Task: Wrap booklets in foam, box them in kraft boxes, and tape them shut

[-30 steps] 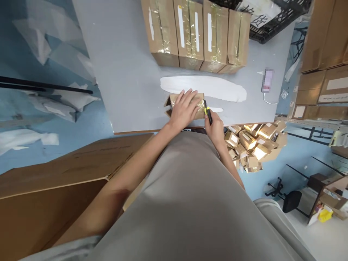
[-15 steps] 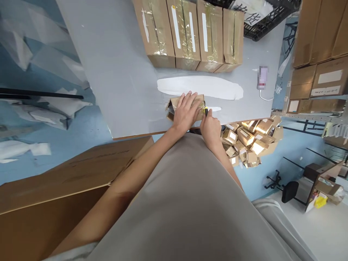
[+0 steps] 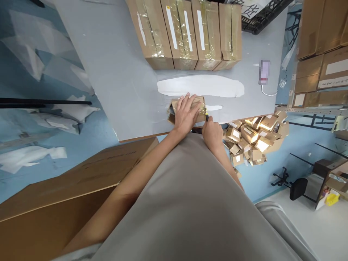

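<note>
A small cardboard box (image 3: 200, 115) with shiny brown tape lies near the table's front edge, its left end gaping. My left hand (image 3: 186, 114) rests flat on top of it, fingers stretched out and pressing it down. In my right hand (image 3: 212, 132) is a yellow and black box cutter (image 3: 207, 115), gripped with the fingers wrapped round its handle. The cutter's tip is at the box's right end; the blade itself is too small to make out. Just behind the box lies a long white patch (image 3: 201, 86) on the grey table (image 3: 119, 79).
Several taped cartons (image 3: 185, 40) stand in a row at the back, beside a black crate (image 3: 255, 27). A phone-like item (image 3: 264, 72) with a white cable lies at right. Opened small boxes (image 3: 252, 139) are heaped below the table; a large open carton (image 3: 89, 163) stands at left.
My right hand has drawn the cutter slightly toward me along the box's right end. My left hand stays on the box. The view has shifted a little.
</note>
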{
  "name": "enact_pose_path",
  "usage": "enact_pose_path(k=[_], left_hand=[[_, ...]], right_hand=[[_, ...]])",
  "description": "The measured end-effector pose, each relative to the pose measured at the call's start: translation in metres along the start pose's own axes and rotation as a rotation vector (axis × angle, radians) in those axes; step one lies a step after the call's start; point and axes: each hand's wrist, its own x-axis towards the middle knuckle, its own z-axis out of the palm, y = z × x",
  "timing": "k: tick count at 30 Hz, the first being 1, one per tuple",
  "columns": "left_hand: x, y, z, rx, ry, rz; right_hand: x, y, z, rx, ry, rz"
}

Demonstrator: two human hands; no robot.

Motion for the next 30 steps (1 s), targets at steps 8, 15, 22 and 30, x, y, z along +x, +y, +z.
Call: enact_pose_path(k=[8, 15, 22, 30], left_hand=[[-0.002, 0.001, 0.001, 0.074, 0.009, -0.013], [-0.005, -0.001, 0.003, 0.182, 0.007, -0.023], [-0.015, 0.002, 0.006, 0.286, 0.019, -0.075], [-0.023, 0.008, 0.008, 0.321, 0.074, -0.152]], right_hand=[[0.000, 0.013, 0.003, 0.034, -0.035, -0.051], [0.013, 0.024, 0.003, 0.064, -0.046, -0.135], [0.015, 0.040, 0.009, 0.104, -0.132, -0.173], [0.018, 0.065, 0.010, 0.137, -0.185, -0.287]])
